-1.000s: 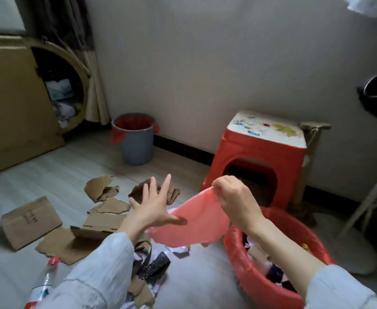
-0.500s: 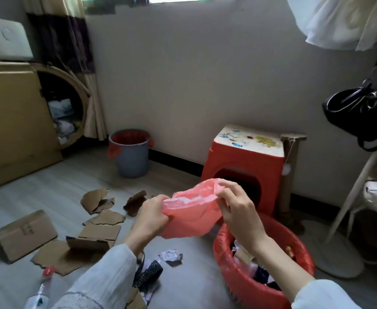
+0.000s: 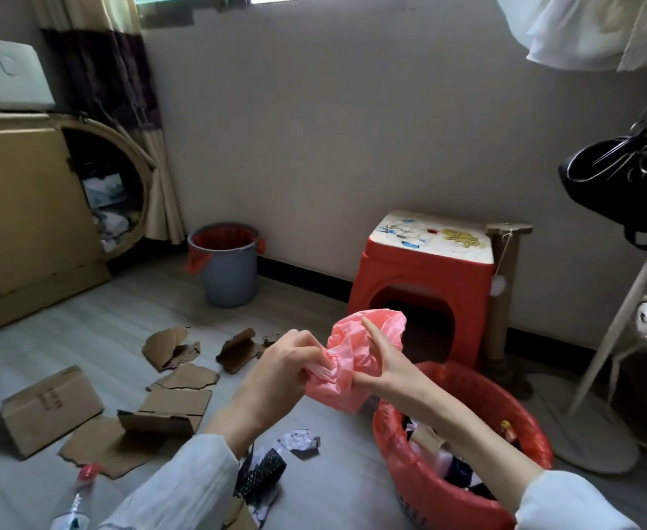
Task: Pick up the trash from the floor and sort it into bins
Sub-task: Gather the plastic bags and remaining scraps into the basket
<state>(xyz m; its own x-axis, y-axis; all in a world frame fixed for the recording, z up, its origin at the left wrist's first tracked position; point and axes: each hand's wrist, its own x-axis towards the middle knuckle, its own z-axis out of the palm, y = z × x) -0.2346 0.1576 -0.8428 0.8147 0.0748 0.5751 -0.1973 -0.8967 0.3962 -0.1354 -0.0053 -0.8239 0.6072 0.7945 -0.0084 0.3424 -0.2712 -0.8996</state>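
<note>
Both hands crumple a pink plastic bag (image 3: 356,361) just above the near rim of the red-lined bin (image 3: 448,487) — the left hand (image 3: 287,361) curls tight on its bunched edge, the right hand (image 3: 387,363) pinches it. Torn cardboard pieces (image 3: 168,392) lie on the floor left of the bin.

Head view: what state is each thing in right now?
Pink plastic bag: scrunched, held off the floor by both hands.
Left hand: gripping the bag.
Right hand: pinching the bag.
Red basket: upright, lined, partly filled.
Grey bin: upright, red liner, contents hidden.
Cardboard pieces: torn, scattered on floor.
Bottle: lying on floor, capped.
</note>
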